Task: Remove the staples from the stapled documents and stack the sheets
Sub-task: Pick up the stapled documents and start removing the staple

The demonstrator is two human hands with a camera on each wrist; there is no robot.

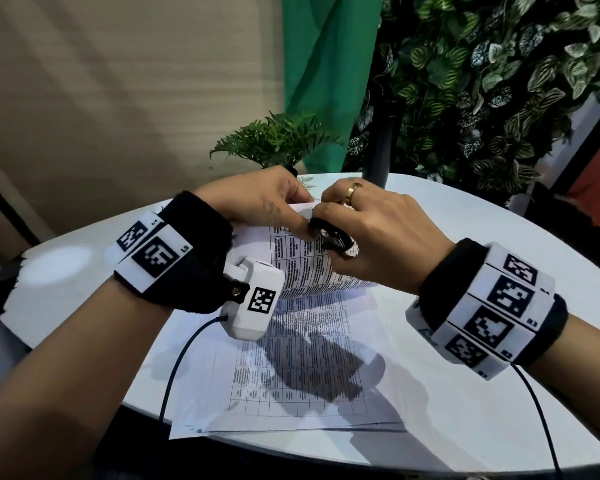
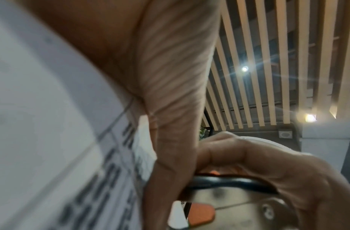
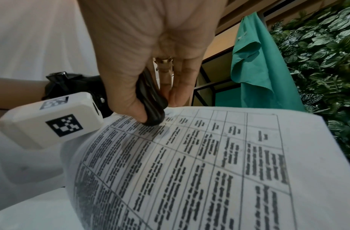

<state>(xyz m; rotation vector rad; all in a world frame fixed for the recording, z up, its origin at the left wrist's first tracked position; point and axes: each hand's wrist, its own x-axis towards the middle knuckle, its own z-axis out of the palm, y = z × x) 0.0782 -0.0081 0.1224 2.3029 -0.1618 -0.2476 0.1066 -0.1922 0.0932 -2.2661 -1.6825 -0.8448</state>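
Observation:
My left hand (image 1: 295, 216) pinches the top edge of a printed, table-filled document (image 1: 302, 268) and holds it curled up off the table. My right hand (image 1: 329, 216), with a gold ring, grips a black staple remover (image 1: 333, 239) pressed against the document's top edge beside the left thumb. In the right wrist view the staple remover (image 3: 152, 109) touches the document (image 3: 209, 163) near its upper left corner. The staple itself is hidden. In the left wrist view, the blurred document (image 2: 52, 124) fills the left. Loose printed sheets (image 1: 291, 375) lie flat on the table under my hands.
The round white table (image 1: 482, 244) has bare surface to the left and right of the sheets. A small fern (image 1: 274, 140) stands at its far edge, with a green cloth (image 1: 326, 81) and a leafy wall (image 1: 499, 81) behind. Cables trail from both wrist bands.

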